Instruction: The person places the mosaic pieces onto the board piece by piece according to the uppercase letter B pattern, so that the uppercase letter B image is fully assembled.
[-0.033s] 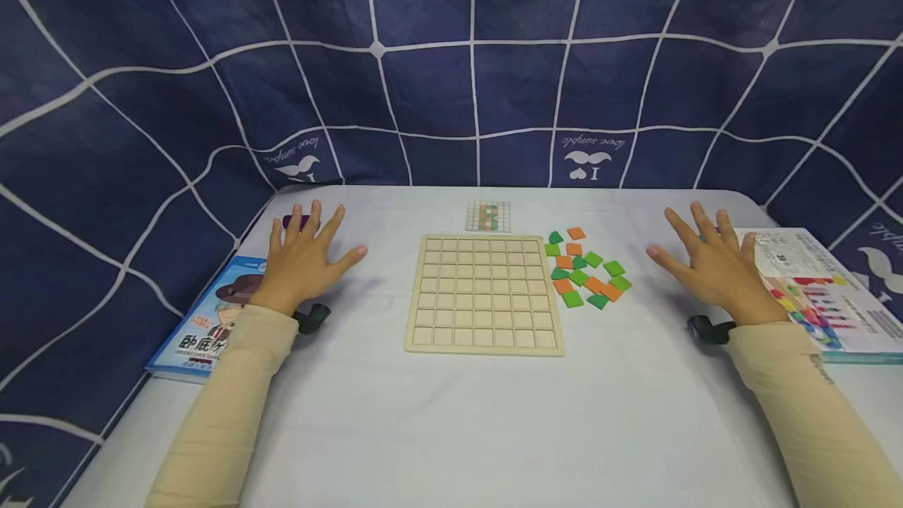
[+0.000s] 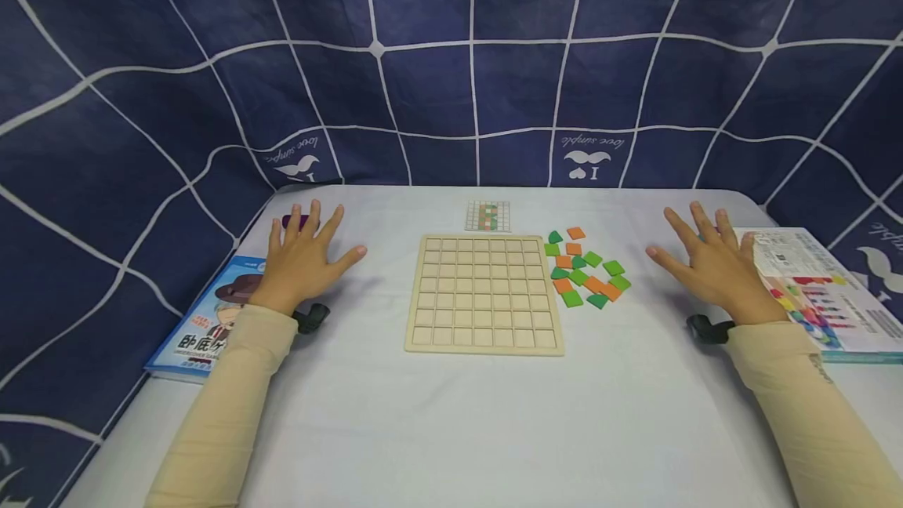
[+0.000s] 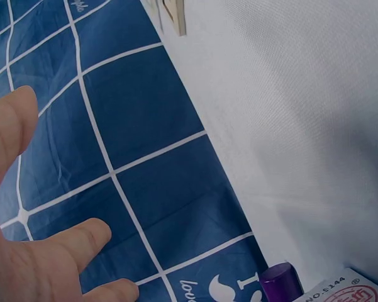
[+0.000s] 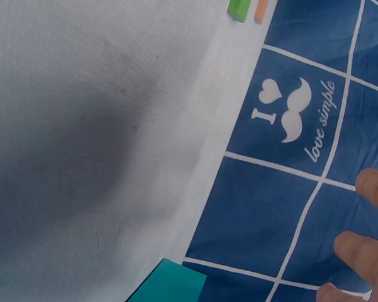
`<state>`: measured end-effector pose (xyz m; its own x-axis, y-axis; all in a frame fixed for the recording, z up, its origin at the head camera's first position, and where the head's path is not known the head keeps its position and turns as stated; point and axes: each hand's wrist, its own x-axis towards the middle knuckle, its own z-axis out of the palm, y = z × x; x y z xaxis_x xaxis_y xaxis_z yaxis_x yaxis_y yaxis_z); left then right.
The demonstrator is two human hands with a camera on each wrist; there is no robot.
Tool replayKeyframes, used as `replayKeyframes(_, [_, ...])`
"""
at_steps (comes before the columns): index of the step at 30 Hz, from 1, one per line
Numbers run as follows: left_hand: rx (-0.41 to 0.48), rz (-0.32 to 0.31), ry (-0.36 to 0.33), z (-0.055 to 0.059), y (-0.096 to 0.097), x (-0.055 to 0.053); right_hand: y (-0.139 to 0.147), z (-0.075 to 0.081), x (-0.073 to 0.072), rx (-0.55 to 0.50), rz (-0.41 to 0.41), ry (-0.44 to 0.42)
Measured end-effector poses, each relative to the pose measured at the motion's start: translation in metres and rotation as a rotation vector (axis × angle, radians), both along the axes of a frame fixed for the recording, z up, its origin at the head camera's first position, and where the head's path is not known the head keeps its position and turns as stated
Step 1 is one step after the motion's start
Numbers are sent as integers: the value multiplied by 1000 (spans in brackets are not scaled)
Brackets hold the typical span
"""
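Observation:
Palm down with fingers spread, the left hand is held over the table's left side, beside a blue book-like box. Across from it, the right hand has its fingers spread too, near a white box with colourful print. Neither hand holds anything. Between them lies a square wooden grid board with bare cells. Loose green tiles and orange tiles are scattered along its right side, some of them dark green and rounded. A small card with a printed grid pattern lies behind the board.
A white cloth covers the table. Behind and at the sides hangs a navy curtain with white grid lines. A small purple object stands beyond the left hand. The white box's teal edge shows in the right wrist view.

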<state>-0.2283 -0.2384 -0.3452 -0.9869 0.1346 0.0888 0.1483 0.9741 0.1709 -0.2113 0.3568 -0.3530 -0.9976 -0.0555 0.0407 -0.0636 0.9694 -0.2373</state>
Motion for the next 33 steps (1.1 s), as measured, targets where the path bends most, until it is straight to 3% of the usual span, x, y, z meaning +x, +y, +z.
replayKeyframes(9, [3, -7, 0, 0, 2, 1, 0, 1, 3, -24, 38, 19])
replayKeyframes(15, [18, -21, 37, 5, 2, 4, -1, 5, 2, -131, 104, 14])
replayKeyframes(19, [98, -49, 93, 9, 4, 6, 0, 6, 2, -215, 144, -7])
replayKeyframes(24, [348, -101, 106, 11, 14, 3, -2, 2, -1, -396, 199, -4])
replayKeyframes(29, [694, -140, 16, 9, 32, -7, -5, -2, -9, -465, 245, -11])
replayKeyframes(33, [976, -182, -76, 1, 48, -18, -12, 0, -19, -495, 244, -95])
